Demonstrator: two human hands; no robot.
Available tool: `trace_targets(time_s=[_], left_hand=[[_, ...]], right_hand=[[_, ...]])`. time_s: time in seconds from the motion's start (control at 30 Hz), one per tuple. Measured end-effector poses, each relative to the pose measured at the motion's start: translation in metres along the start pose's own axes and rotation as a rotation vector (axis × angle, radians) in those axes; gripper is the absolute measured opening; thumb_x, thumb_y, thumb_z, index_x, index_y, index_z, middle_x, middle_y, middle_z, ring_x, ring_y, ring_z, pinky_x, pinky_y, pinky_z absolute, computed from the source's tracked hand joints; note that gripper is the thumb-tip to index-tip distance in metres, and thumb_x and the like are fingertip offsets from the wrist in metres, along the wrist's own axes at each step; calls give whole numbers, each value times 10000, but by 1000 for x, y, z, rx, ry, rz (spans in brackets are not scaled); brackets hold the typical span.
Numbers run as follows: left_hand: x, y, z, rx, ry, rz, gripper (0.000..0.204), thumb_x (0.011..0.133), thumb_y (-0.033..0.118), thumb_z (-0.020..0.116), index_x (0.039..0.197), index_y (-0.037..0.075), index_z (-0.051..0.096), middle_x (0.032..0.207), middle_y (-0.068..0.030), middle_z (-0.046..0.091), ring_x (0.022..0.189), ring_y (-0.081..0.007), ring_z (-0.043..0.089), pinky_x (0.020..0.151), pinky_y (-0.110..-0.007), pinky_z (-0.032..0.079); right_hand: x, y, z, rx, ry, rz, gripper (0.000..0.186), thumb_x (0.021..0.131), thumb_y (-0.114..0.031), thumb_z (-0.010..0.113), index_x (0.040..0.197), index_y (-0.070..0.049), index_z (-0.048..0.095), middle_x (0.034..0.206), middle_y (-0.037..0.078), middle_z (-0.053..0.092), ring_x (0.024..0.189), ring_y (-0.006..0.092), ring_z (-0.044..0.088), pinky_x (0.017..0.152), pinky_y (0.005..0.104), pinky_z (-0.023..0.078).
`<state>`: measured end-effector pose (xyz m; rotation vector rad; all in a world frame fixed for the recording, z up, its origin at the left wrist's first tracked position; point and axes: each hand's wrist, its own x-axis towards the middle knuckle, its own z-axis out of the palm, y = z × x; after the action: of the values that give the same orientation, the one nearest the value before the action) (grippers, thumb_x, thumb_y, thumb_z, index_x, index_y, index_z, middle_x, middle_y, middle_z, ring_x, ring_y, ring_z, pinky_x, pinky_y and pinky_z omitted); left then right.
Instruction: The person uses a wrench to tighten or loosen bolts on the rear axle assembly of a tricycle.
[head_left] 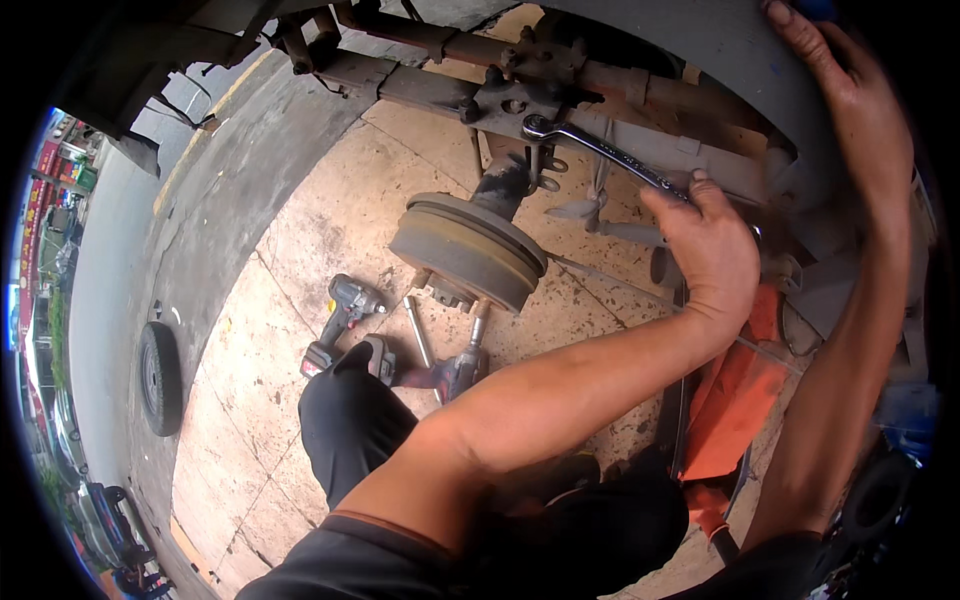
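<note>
The head view is showing the left hand [712, 245] clenching a long chrome ring spanner [600, 150] seated on a bolt of the rusty underbody bracket [515, 95], which is looking not yet removed, while the right hand [850, 90] is lying flat on the grey wheel arch [720, 40], with the wheel already off the bare grey brake drum [465, 250].

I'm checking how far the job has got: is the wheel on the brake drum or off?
Off. The drum is bare, and a tyre lies on the ground further left.
</note>
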<state>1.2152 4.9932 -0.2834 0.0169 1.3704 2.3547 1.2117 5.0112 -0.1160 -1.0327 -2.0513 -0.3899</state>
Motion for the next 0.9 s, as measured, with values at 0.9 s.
trace_targets(time_s=[0.9], left_hand=[[141, 212, -206, 1161, -911, 29, 373, 932, 354, 649, 1032, -3, 614, 757, 5, 570, 619, -63, 491, 522, -232, 416]], right_hand=[[-3, 39, 8, -19, -114, 61, 820, 738, -782, 541, 1037, -32, 681, 955, 204, 693, 984, 351, 654, 861, 425, 489]])
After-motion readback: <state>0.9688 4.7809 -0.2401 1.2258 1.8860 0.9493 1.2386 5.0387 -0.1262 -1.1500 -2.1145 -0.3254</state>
